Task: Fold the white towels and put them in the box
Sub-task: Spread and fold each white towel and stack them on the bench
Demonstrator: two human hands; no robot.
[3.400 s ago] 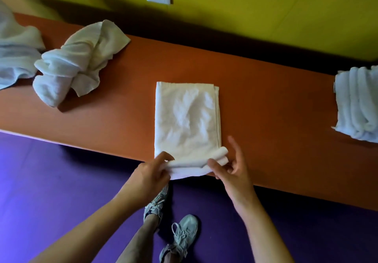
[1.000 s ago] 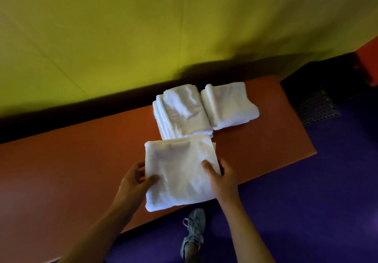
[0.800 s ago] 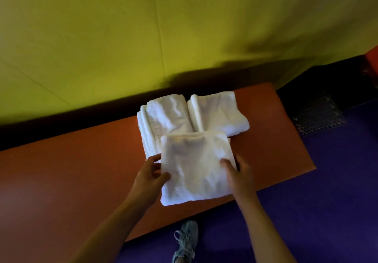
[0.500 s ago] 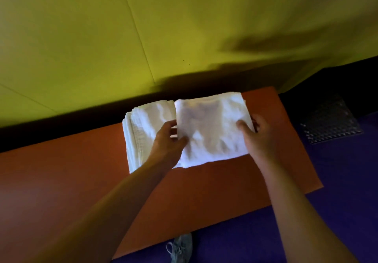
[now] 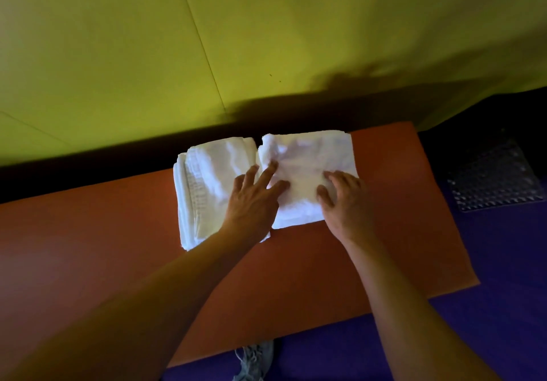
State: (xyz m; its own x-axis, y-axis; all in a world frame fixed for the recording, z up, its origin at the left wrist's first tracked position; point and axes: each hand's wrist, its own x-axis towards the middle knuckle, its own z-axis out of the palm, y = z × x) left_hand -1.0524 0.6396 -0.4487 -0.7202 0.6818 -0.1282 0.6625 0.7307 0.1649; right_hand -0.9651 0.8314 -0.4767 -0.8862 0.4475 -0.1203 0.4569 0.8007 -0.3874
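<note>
Two stacks of folded white towels lie side by side at the far right end of the orange table. The folded towel I carried now lies on top of the right stack. My left hand rests flat with spread fingers across the gap between the left stack and the right one. My right hand presses on the right stack's near right part, fingers slightly bent. No box is in view.
A yellow-green wall rises right behind the table. The table's right edge drops to a purple floor, where a dark grated mat lies. My shoe shows below the near edge.
I carried the folded towel from the near table edge up onto the right stack and let go of it. Both hands went from gripping its sides to lying on top.
</note>
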